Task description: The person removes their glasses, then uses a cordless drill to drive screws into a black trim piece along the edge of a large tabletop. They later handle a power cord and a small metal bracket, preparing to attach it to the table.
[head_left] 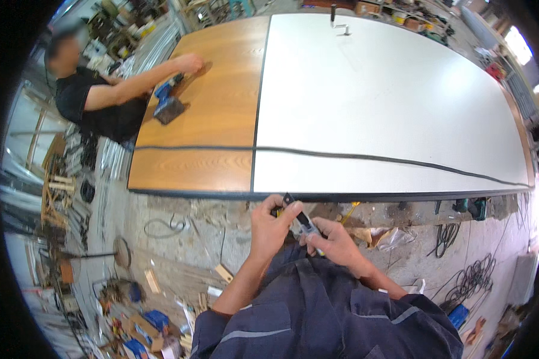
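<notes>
In front of my body, just off the near edge of a large panel (371, 113), I hold a slim tool (305, 222) that looks like a utility knife. It has a dark flat end, a greyish middle and a bit of yellow low down. My left hand (270, 227) pinches its dark upper end between thumb and fingers. A small yellow-and-black bit (276, 212) shows among those fingers; I cannot tell what it is. My right hand (336, 242) is closed round the lower part, hiding some of it.
The panel is part white, part wood-look, with a black cable (341, 155) across it and a handle (341, 27) at its far edge. At the left a person (102, 90) reaches over it beside a blue cordless drill (167, 100). Coiled cables (473, 280) and wood scraps (153, 281) litter the floor.
</notes>
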Demonstrator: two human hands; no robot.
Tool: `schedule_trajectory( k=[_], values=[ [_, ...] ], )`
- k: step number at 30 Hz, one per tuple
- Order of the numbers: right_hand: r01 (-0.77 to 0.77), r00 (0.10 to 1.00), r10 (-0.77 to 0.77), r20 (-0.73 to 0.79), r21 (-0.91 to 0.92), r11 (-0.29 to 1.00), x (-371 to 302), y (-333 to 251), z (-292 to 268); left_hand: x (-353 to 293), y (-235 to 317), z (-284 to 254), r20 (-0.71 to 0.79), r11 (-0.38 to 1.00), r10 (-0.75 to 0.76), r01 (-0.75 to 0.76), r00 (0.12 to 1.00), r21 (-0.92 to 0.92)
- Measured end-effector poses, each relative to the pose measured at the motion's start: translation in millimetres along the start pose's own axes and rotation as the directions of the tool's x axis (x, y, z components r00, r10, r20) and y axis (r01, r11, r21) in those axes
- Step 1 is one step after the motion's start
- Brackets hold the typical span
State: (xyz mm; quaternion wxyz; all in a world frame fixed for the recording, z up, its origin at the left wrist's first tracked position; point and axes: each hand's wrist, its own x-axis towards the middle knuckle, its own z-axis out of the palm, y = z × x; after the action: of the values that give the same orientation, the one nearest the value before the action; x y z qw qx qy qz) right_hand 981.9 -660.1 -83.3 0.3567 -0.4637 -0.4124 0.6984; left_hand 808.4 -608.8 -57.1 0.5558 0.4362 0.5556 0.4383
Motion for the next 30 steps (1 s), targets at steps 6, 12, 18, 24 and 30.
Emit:
schedule_trajectory(
  k=[6,12,18,24,30],
  values=[
    [0.057,0.997,-0.054,-0.056,0.054,0.997,22.7,-8.1,19.6,27.0,4.7,-19.7,0.113,0.998,-0.026,0.032,0.993,-0.049],
    [0.047,0.999,-0.048,-0.010,-0.052,0.998,43.9,-14.2,22.0,48.4,11.7,-35.0,0.184,0.997,-0.017,0.029,0.983,-0.066],
    [0.078,0.997,-0.078,-0.001,0.039,0.996,72.4,-21.4,37.4,63.0,7.7,-53.2,0.197,0.997,-0.079,0.080,0.977,0.000],
    [-0.037,0.998,0.039,-0.048,0.040,0.999,95.4,-29.4,49.8,80.5,9.7,-63.3,0.129,0.996,-0.088,0.084,0.988,0.042],
    [-0.012,0.996,0.026,-0.085,0.171,0.985,100.8,-35.6,47.2,93.7,8.8,-61.9,0.237,0.989,-0.107,0.128,0.966,-0.076]
  ],
)
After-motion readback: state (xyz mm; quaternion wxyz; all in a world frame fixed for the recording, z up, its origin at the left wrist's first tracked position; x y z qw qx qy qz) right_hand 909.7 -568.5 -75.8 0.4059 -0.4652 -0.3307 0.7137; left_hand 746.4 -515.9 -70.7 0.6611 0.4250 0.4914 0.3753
